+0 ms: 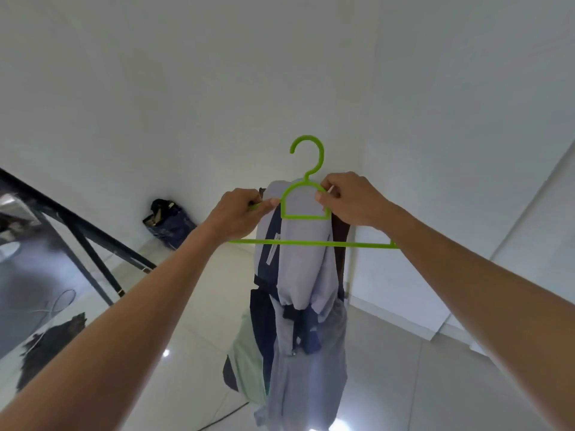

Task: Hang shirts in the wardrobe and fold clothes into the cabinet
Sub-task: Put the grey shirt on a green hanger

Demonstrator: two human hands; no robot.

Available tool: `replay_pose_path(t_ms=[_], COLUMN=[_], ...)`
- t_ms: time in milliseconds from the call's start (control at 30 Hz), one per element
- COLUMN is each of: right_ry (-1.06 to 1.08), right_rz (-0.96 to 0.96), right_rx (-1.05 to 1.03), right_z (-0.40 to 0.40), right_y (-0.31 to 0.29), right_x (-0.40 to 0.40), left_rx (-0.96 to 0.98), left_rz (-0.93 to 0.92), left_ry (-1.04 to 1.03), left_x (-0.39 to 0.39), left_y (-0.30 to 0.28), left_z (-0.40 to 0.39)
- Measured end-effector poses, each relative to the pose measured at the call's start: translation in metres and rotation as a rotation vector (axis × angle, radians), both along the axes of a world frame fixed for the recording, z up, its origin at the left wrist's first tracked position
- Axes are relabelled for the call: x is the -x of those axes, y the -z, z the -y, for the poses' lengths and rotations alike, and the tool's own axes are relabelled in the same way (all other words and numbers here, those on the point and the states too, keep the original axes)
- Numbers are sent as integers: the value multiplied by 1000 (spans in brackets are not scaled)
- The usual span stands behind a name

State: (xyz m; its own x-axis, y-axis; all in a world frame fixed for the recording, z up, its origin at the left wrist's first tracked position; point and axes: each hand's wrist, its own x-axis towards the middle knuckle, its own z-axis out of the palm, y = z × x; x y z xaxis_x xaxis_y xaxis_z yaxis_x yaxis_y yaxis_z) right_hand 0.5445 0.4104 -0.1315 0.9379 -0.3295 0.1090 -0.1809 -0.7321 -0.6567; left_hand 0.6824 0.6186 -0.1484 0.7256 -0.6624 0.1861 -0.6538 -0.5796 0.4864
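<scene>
Nearest the lens we see two bare forearms reaching forward and up. Beyond them we note the white wall [280, 73], then the glossy tiled floor [193, 353], then a black metal frame [77, 228] at lower left with a dark bag [169, 223] against the wall behind it. The shirt [301, 290], pale lavender with navy panels, hangs bunched in mid-air behind the green hanger [306, 209], not yet spread over its shoulders. The left hand [242, 213] pinches the hanger's left shoulder with curled fingers; the right hand [348, 200] grips the right shoulder beside the neck loop, fingers closed on plastic and, we judge, on cloth too. No wardrobe rail is in view. We judge the main risk to be slippage: the fabric is gathered in one bundle and appears unevenly held, so releasing either hand could let it slide off and drop to the floor. The thin hanger may also twist under a lopsided load.
</scene>
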Motion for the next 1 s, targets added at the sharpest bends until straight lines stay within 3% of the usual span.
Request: replay_pose_path(t_ms=[267,433,500,800,1000], right_ry=[95,240,301,578,606], right_rz=[-5,13,7,-109,-215], right_rx=[45,114,131,189,241], right_z=[30,62,70,98,119], right_y=[-5,19,33,105,137], right_x=[-26,-53,-70,-190,-233], left_rx=[77,126,92,-214,-563], left_rz=[-115,-368,-374,-308,-320], left_ry=[44,68,73,112,74], left_x=[-29,-87,-115,-301,-330], left_y=[14,46,59,129,167], left_z=[33,60,73,183,268])
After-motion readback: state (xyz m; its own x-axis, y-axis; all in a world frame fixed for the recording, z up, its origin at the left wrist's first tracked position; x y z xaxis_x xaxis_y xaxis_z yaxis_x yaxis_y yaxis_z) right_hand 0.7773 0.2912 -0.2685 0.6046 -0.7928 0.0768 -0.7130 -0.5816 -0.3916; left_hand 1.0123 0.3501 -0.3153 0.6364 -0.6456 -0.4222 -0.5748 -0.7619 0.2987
